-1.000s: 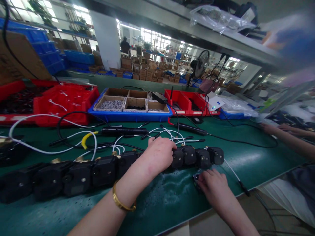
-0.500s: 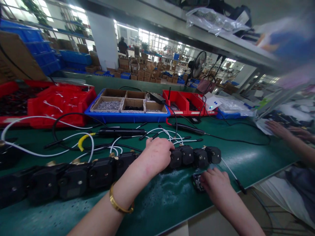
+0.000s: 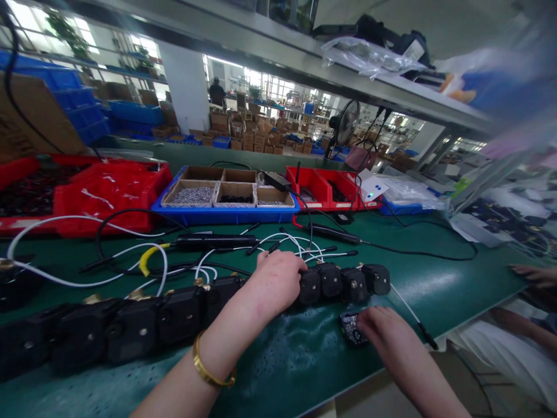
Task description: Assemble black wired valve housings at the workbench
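A row of black box-shaped housings (image 3: 183, 313) with brass fittings runs across the bench. My left hand (image 3: 278, 278) is curled over the middle of the row, its fingers closed against a black housing (image 3: 310, 287); most of its fingertips are hidden behind the hand. Lower right, my right hand (image 3: 380, 328) has its fingertips pinched together at the edge of a small black tray of screws (image 3: 351, 330). Whatever lies between those fingertips is too small to make out. White cables with black ends (image 3: 300, 244) lie behind the row.
Behind the cables stand a blue bin (image 3: 226, 216) with cardboard compartments of small parts and red bins (image 3: 111, 197). Two black screwdriver-like tools (image 3: 217, 241) lie on the green bench. At the far right are a co-worker's hands (image 3: 533, 276). A shelf (image 3: 391, 81) hangs overhead.
My right hand has shifted slightly lower and right, baring more of the screw tray. My left hand stays on the row. The co-worker's hands have moved back toward the right edge.
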The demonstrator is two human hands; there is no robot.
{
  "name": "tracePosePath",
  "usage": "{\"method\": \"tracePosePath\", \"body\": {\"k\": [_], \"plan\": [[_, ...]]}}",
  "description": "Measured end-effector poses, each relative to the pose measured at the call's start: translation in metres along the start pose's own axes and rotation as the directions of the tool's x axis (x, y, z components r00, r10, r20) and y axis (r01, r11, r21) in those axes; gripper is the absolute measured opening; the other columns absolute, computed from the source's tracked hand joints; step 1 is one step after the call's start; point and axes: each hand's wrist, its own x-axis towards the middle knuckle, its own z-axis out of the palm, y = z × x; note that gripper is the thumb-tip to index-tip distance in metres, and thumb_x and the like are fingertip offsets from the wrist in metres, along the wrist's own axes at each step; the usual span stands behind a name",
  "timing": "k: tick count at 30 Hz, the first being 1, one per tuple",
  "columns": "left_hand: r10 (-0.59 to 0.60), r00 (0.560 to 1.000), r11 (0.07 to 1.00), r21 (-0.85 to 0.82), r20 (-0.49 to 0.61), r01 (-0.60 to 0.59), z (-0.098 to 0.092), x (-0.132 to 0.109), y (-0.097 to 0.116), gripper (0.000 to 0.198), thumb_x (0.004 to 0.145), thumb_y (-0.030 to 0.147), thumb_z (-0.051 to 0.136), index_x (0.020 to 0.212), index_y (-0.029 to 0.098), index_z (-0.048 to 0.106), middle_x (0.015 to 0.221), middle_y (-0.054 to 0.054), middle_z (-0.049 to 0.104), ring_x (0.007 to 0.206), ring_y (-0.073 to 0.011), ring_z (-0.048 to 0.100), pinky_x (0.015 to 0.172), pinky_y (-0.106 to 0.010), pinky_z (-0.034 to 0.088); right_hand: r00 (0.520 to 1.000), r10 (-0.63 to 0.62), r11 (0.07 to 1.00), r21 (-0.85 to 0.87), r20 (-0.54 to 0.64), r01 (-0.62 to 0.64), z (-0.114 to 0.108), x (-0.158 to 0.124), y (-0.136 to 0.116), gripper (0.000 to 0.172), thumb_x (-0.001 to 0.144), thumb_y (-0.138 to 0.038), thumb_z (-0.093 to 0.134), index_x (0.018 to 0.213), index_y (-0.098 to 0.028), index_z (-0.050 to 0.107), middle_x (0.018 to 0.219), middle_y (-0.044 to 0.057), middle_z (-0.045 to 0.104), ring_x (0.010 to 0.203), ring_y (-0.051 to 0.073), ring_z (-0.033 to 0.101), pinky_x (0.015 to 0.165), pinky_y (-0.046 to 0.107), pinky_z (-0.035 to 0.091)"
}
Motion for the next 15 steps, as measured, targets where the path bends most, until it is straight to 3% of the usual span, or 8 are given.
{"method": "tracePosePath", "body": {"k": [4,8,15], "plan": [[0.010,1.000,1.000,-0.005,-0.010,-0.010,0.001,-0.001,-0.003,0.038,0.091,0.014,0.053,0.114,0.032,0.078,0.125,-0.004,0.075,0.119,-0.0307,0.066,0.110,-0.056,0.044,0.994,0.009,0.983,0.183,-0.106,0.010,-0.007,0.001,-0.011,0.023,0.096,-0.036,0.057,0.079,-0.024,0.066,0.080,0.004,0.064,0.080,0.025,0.059,0.072,0.036,0.044],[0.006,1.000,1.000,-0.008,-0.009,-0.006,0.002,-0.002,-0.003,0.038,0.091,0.014,0.053,0.115,0.031,0.077,0.126,-0.004,0.075,0.120,-0.0307,0.066,0.111,-0.056,0.043,0.975,-0.067,0.935,0.326,-0.214,0.136,-0.014,0.012,-0.039,0.019,0.100,-0.038,0.059,0.088,-0.027,0.070,0.090,0.002,0.067,0.089,0.024,0.060,0.079,0.036,0.046],[0.014,1.000,1.000,-0.020,-0.018,-0.014,0.003,-0.003,-0.004,0.038,0.090,0.015,0.055,0.118,0.030,0.077,0.124,-0.005,0.076,0.121,-0.0314,0.065,0.110,-0.056,0.044,0.876,-0.214,0.902,0.256,-0.432,0.347,0.000,0.048,-0.090,0.010,0.098,-0.025,0.067,0.089,-0.027,0.069,0.089,0.000,0.067,0.092,0.023,0.057,0.083,0.037,0.039]]}}
